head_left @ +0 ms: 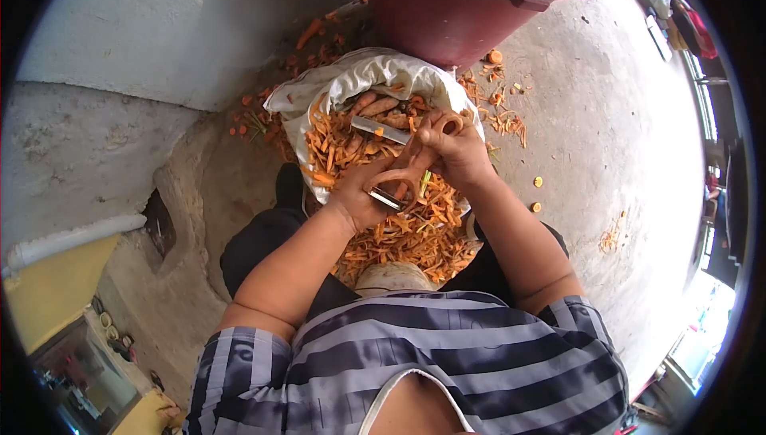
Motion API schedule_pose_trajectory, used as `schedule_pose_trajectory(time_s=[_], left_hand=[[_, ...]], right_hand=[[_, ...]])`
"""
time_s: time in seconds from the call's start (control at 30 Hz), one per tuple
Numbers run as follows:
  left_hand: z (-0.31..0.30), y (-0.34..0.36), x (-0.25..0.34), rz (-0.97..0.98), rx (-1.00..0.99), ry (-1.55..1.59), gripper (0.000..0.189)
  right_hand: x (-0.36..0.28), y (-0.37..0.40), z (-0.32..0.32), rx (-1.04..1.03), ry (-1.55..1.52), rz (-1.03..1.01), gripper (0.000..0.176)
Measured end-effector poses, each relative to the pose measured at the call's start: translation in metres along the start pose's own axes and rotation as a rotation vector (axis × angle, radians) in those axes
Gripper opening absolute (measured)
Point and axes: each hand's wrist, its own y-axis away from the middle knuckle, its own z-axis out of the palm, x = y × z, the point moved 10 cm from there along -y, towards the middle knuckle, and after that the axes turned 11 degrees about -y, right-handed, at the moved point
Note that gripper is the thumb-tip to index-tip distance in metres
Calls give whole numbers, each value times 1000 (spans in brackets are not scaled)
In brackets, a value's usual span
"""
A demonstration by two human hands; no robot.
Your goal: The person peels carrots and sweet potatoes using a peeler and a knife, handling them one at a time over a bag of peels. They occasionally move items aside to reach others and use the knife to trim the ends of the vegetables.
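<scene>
My left hand (361,196) is curled at the looped head of a brown peeler (410,165), beside its metal blade strip. My right hand (456,152) grips the peeler's other end, where a ring shows by the fingers. Both hands are close together over an open white sack (291,100) between my knees. Orange carrot peelings (403,240) fill much of the sack. Several whole carrots (381,106) lie near its far rim. A flat metal blade (380,129) rests across the heap, just beyond my hands, its far end hidden by them.
A dark red tub (447,16) holding carrots stands right behind the sack. Peelings and carrot bits (499,104) are scattered over the concrete floor (574,140). A grey wall (104,44) rises at the left, with a white pipe (76,241) low along it.
</scene>
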Motion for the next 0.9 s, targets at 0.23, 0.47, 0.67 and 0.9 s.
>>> schedule_pose_trajectory(time_s=[0.23,0.47,0.67,0.9], left_hand=[[13,4,-3,-46,-66,-93,34],[-2,-2,-12,-106,34,-29,33],[12,1,-16,-142,-21,-113,30],[-11,-2,-15,-128,88,-148,35]], right_hand=[[-92,-5,-152,694,80,-411,25],[-21,-5,-16,-7,-15,-90,22],[-29,-16,-90,419,62,-92,22],[-57,-7,-89,453,59,-244,26]])
